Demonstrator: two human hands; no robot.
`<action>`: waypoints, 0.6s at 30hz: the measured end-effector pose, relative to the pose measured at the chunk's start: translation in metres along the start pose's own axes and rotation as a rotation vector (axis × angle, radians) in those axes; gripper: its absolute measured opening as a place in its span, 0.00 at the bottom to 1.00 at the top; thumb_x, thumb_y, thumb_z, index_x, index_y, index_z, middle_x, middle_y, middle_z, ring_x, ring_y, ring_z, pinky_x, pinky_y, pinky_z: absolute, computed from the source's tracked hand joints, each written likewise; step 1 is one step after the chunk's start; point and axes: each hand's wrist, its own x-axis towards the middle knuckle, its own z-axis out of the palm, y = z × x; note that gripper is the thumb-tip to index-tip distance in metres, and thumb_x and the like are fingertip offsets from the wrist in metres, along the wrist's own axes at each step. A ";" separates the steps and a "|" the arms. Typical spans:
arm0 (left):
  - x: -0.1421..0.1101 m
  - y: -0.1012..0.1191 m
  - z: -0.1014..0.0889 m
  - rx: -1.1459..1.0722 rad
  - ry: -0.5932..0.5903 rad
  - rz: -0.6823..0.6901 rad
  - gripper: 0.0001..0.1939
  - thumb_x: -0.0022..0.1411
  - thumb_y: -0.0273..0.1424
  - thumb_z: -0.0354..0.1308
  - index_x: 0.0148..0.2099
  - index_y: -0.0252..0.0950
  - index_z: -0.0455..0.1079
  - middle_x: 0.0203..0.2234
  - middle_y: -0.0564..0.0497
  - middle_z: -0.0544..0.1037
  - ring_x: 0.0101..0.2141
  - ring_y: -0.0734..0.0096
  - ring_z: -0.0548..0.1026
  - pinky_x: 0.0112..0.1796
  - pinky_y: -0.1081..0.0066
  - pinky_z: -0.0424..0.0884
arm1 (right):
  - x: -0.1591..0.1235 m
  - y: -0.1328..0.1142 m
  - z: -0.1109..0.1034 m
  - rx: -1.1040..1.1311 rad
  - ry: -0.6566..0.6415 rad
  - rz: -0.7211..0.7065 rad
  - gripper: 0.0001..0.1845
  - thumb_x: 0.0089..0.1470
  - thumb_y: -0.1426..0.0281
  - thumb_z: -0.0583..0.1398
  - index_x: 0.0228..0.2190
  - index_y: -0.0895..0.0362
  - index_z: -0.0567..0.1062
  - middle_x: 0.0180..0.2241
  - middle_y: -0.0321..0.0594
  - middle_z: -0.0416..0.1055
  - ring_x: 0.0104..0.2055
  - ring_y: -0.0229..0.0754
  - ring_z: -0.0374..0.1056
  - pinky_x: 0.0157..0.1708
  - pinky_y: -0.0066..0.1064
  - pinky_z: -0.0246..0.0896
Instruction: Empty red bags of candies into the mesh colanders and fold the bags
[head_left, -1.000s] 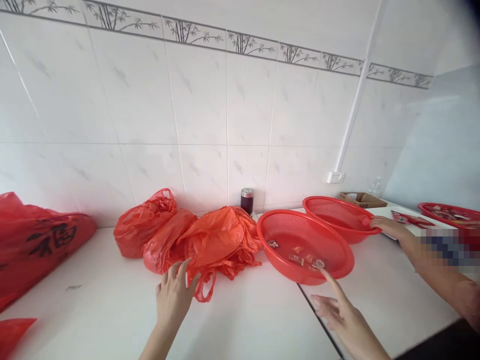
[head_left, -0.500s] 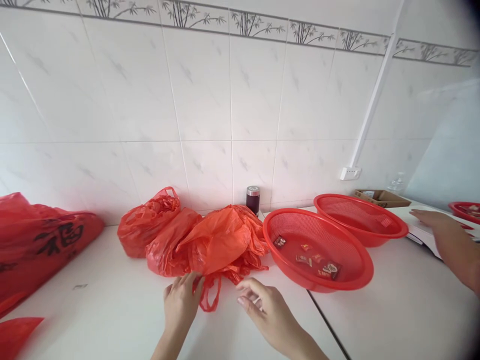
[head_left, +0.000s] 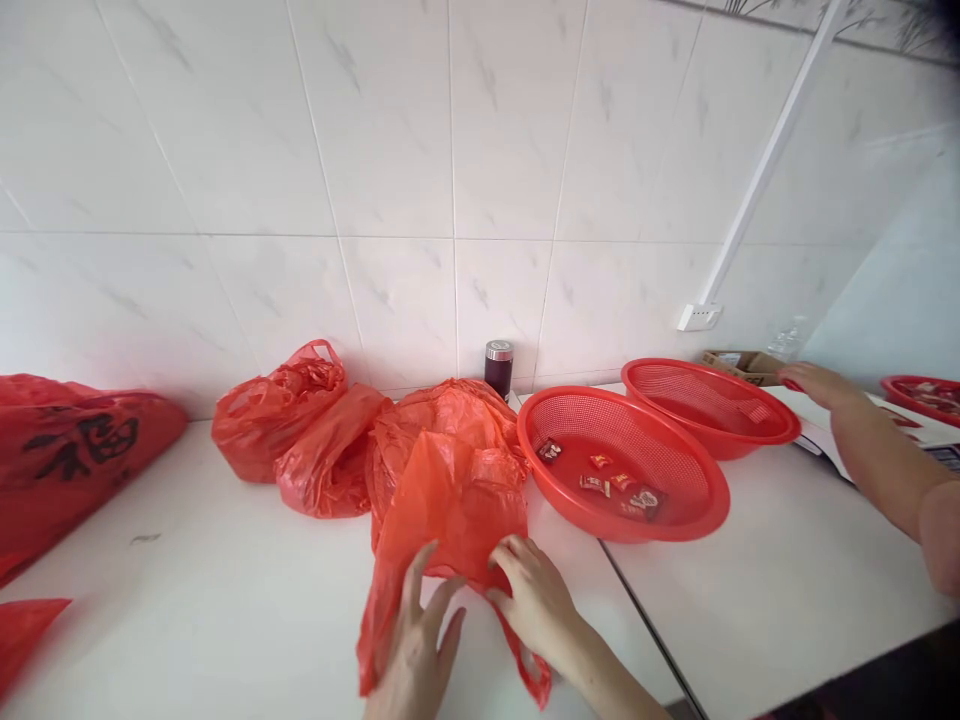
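A thin red plastic bag (head_left: 469, 500) lies spread towards me at the front of a crumpled pile of red bags (head_left: 450, 405). My left hand (head_left: 420, 640) is over the bag's near left part with its fingers spread apart. On the other side, my right hand (head_left: 536, 600) has its fingers curled onto the bag's near edge, thumb and fingertips pinching the plastic. A handle loop (head_left: 534, 670) hangs down below the right hand. Right of the bag stands a red mesh basket (head_left: 716, 510) with several small wrapped sweets (head_left: 596, 484) in it.
Two filled red bags (head_left: 277, 420) rest left of the pile. A dark flask (head_left: 499, 370) stands by the wall. Behind the first basket is a second red basket (head_left: 784, 425). Another person's arm (head_left: 877, 450) reaches in from the right. A large red bag (head_left: 90, 440) lies far left.
The bag's near part has been drawn towards me and spread out. My left hand has come nearer and opened its fingers; my right hand has closed on the bag's edge. The view has tilted down.
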 end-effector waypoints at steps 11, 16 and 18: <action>0.043 -0.031 -0.052 -0.059 -0.124 -0.318 0.18 0.60 0.30 0.50 0.51 0.47 0.70 0.46 0.52 0.79 0.36 0.62 0.78 0.28 0.70 0.70 | -0.016 0.011 -0.060 0.076 0.251 -0.048 0.06 0.59 0.73 0.50 0.31 0.54 0.65 0.29 0.37 0.70 0.31 0.41 0.68 0.33 0.32 0.62; 0.042 0.020 -0.082 -0.600 -0.334 -0.436 0.14 0.60 0.45 0.53 0.33 0.42 0.71 0.18 0.55 0.72 0.21 0.71 0.67 0.25 0.74 0.64 | -0.047 -0.049 -0.117 0.278 0.325 -0.212 0.08 0.59 0.72 0.50 0.36 0.50 0.68 0.36 0.39 0.74 0.38 0.41 0.71 0.40 0.31 0.64; 0.041 0.037 -0.090 -0.963 -0.436 -0.566 0.17 0.58 0.48 0.55 0.31 0.39 0.69 0.17 0.56 0.67 0.19 0.74 0.64 0.23 0.75 0.62 | -0.055 -0.065 -0.118 0.261 0.131 -0.319 0.10 0.58 0.73 0.51 0.35 0.49 0.70 0.31 0.36 0.75 0.32 0.40 0.71 0.35 0.28 0.64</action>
